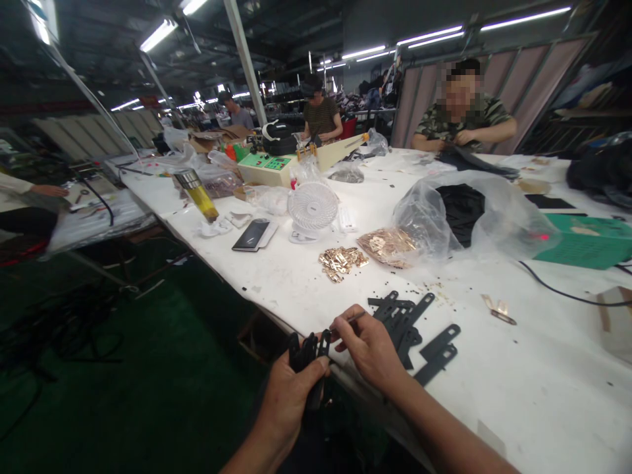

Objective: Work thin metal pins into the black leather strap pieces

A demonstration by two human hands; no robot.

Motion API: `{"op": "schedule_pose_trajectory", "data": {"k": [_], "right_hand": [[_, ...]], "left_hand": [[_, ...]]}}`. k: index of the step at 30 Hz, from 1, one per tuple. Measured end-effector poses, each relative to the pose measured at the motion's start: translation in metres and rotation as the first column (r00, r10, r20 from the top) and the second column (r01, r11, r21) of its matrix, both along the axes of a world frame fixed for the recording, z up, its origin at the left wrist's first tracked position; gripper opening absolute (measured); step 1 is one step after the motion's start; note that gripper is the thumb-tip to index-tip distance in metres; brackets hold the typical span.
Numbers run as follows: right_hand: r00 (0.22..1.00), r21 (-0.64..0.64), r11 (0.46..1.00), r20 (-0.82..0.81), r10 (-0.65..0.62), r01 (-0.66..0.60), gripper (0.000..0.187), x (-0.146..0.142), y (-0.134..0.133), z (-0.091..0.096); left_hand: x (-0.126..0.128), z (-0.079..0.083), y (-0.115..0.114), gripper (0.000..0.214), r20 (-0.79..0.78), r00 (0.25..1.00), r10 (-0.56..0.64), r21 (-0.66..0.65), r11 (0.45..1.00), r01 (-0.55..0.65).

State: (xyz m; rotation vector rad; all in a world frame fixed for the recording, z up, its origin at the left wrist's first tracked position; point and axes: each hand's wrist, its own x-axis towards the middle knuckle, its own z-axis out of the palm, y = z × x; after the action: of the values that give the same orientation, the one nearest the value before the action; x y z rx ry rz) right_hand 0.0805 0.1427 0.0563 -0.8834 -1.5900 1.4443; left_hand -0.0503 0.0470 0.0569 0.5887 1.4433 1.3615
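My left hand is closed around several black straps with slotted, rounded ends, held upright at the table's near edge. My right hand pinches a thin, dark, stick-like tool; its tip meets the slotted end of one strap, though the exact contact is too small to make out. Just beyond and right of my right hand lies a loose pile of similar black straps. Farther back are a heap of gold-coloured metal plates and a clear bag of more such plates.
On the white table stand a white fan, a yellow bottle, a dark notebook, a plastic bag with black material and a green box. A co-worker sits across; others work farther back.
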Motion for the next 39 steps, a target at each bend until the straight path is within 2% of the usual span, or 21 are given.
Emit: {"op": "schedule_pose_trajectory", "data": {"k": [6,9,12,15,17,19,23,27,31,39], "right_hand": [[0.996,0.143,0.989,0.082,-0.033,0.021,0.026,-0.001,-0.002,-0.003],[0.996,0.079,0.994,0.048,-0.073,0.069,0.032,0.004,0.002,0.000],[0.978,0.016,0.978,0.034,-0.206,0.206,0.039,0.011,0.008,0.005],[0.972,0.038,0.972,0.017,-0.233,0.232,0.038,0.015,0.010,0.011],[0.974,0.083,0.971,0.000,-0.225,0.225,0.037,0.017,0.010,0.014],[0.962,0.113,0.956,-0.006,-0.272,0.271,0.036,0.019,0.012,0.016],[0.932,0.079,0.929,-0.006,-0.362,0.362,0.036,0.028,0.023,0.020],[0.948,0.054,0.947,0.011,-0.317,0.316,0.035,0.035,0.037,0.018],[0.960,0.022,0.960,-0.023,-0.280,0.281,0.036,0.035,0.043,0.013],[0.957,0.076,0.954,0.002,-0.291,0.290,0.033,0.032,0.049,0.005]], "left_hand": [[0.002,0.001,-0.001,0.041,-0.051,0.999,-0.003,0.019,1.000,0.004],[0.000,-0.001,0.001,0.031,-0.078,0.997,0.028,-0.001,1.000,-0.028],[-0.002,-0.005,0.001,0.028,-0.115,0.990,0.079,-0.025,0.996,-0.083],[-0.003,-0.005,0.006,0.030,-0.122,0.992,0.033,-0.022,0.999,-0.036],[-0.001,-0.001,0.015,0.032,-0.154,0.988,-0.013,-0.005,1.000,0.013],[0.004,0.006,0.030,0.035,-0.216,0.975,-0.044,0.020,0.999,0.050],[0.019,0.015,0.063,0.037,-0.279,0.945,-0.168,-0.016,0.985,0.171],[0.026,0.011,0.080,0.033,-0.168,0.951,-0.261,-0.008,0.965,0.263],[0.020,0.001,0.085,0.028,0.031,0.970,-0.240,-0.007,0.971,0.240],[0.014,-0.001,0.096,0.029,-0.032,0.978,-0.208,0.010,0.978,0.208]]}}
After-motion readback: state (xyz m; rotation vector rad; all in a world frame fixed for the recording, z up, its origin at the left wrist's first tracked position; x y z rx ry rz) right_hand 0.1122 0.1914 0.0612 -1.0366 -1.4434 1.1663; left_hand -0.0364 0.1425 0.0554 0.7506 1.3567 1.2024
